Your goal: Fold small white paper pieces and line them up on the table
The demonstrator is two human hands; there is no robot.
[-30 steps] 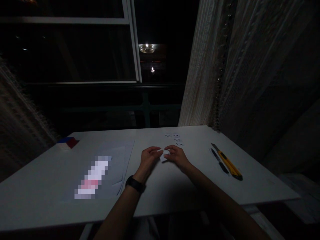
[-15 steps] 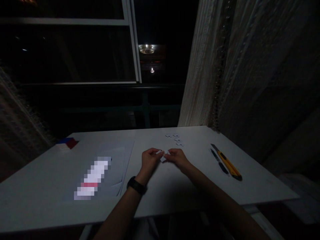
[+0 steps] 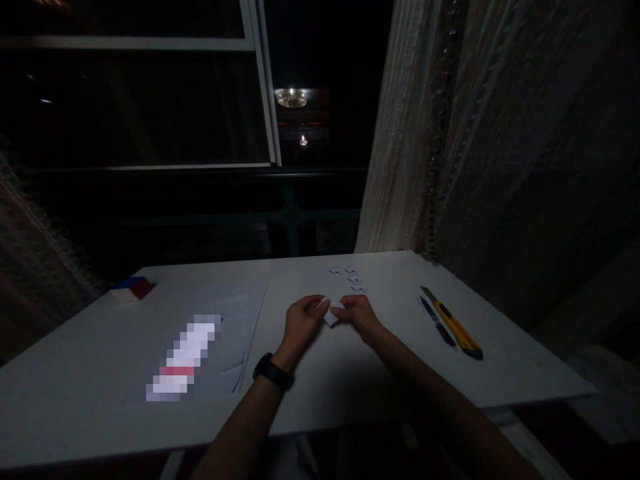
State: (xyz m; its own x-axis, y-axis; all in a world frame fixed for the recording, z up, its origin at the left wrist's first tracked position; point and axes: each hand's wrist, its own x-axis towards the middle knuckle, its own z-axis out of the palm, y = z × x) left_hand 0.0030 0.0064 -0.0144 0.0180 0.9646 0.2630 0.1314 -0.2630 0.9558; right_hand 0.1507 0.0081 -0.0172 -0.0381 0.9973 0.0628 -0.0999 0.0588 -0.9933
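Note:
Between my hands is a small folded piece of white paper (image 3: 331, 319), pinched from both sides over the middle of the white table (image 3: 390, 400). My left hand (image 3: 303, 321), with a black watch (image 3: 273, 372) on its wrist, closes thumb and fingers on the paper's left side. Thumb and fingers of my right hand (image 3: 359, 316) grip its right side. Just beyond the hands lie several small folded paper pieces (image 3: 351, 279), their exact shape too dim to make out.
Sheets of paper (image 3: 235, 327) lie at the left, with a blurred-out bright object (image 3: 185, 360) on them. A blue, red and white cube (image 3: 131, 289) sits at the far left. At the right are a pen (image 3: 439, 323) and a yellow box cutter (image 3: 457, 327), blade out.
Both hands still hold the folded paper, whose lower corner now shows more plainly between them. My fingers have shifted slightly on it. The view has moved a little.

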